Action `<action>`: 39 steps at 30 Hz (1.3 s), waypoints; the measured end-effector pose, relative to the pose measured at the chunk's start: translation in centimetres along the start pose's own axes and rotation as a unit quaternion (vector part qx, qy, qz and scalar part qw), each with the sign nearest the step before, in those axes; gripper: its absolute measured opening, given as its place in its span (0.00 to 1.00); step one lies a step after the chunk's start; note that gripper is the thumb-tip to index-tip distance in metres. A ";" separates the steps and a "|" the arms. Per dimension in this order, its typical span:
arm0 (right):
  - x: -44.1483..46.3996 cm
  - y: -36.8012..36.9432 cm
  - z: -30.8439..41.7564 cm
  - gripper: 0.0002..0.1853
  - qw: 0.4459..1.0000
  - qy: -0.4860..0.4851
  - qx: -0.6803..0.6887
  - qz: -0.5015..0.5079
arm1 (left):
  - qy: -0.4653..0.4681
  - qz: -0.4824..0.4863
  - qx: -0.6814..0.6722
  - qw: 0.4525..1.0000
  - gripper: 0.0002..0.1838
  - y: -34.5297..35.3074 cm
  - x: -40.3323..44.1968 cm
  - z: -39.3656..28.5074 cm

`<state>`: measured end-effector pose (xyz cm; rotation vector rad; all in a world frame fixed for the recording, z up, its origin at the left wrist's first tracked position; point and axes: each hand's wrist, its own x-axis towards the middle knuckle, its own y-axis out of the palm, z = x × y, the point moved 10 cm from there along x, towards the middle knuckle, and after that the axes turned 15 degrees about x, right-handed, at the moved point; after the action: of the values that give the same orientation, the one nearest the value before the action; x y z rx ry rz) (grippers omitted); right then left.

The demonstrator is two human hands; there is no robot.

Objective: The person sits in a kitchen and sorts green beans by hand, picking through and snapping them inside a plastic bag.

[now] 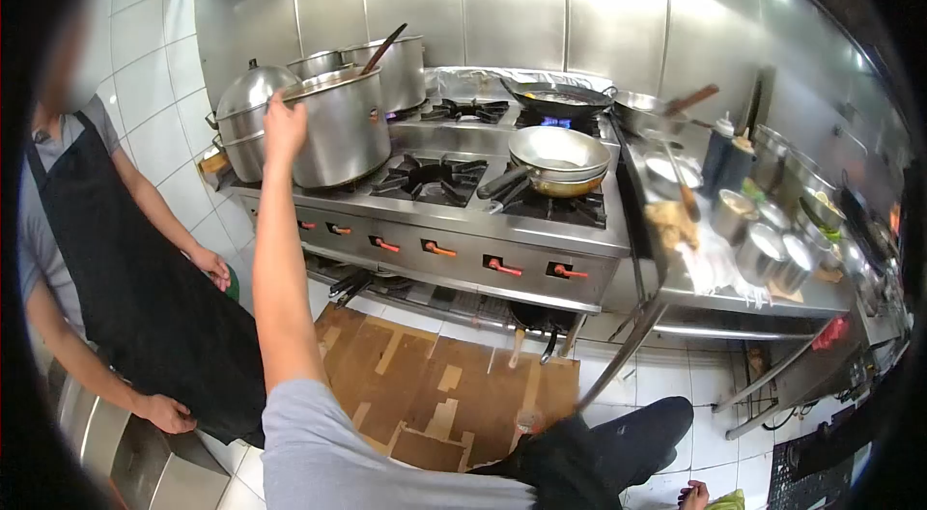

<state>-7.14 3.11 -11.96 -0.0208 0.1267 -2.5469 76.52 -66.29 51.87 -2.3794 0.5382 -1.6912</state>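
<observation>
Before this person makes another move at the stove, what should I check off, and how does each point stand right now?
1. Left hand at the rim of the large, round, silver metal pot: ok.
2. Right hand ready to help: cannot tell; it is low at the picture's edge, near a yellow-green cloth.
3. Pot's contents known: cannot tell; its side hides them.
4. Flame out under the wide black wok: not ok; blue flame shows.
5. Co-worker in a black apron well out of the way: not ok, I'd say; they stand close on the left.
</observation>
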 end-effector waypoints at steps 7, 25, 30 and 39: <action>0.2 -0.1 -1.1 0.17 1.000 0.024 0.015 0.013 | 0.310 0.204 -0.368 0.853 0.09 -16.2 -18.7 -28.4; 0.6 1.9 0.5 0.13 0.993 0.088 -0.075 0.015 | 0.418 -0.139 -0.730 0.523 0.08 -38.8 -30.7 -34.7; 1.0 2.9 -0.9 0.14 0.990 0.133 -0.039 0.020 | 0.447 0.083 -0.741 0.494 0.05 -31.2 -31.3 -36.6; -0.7 2.6 0.4 0.16 0.989 0.134 -0.061 0.029 | 0.527 0.641 -0.509 0.229 0.13 -24.0 -61.4 -40.2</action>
<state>-5.13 1.30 -11.82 0.2738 0.3823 -2.4688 25.51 -17.79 20.03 0.6377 3.0189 -1.3718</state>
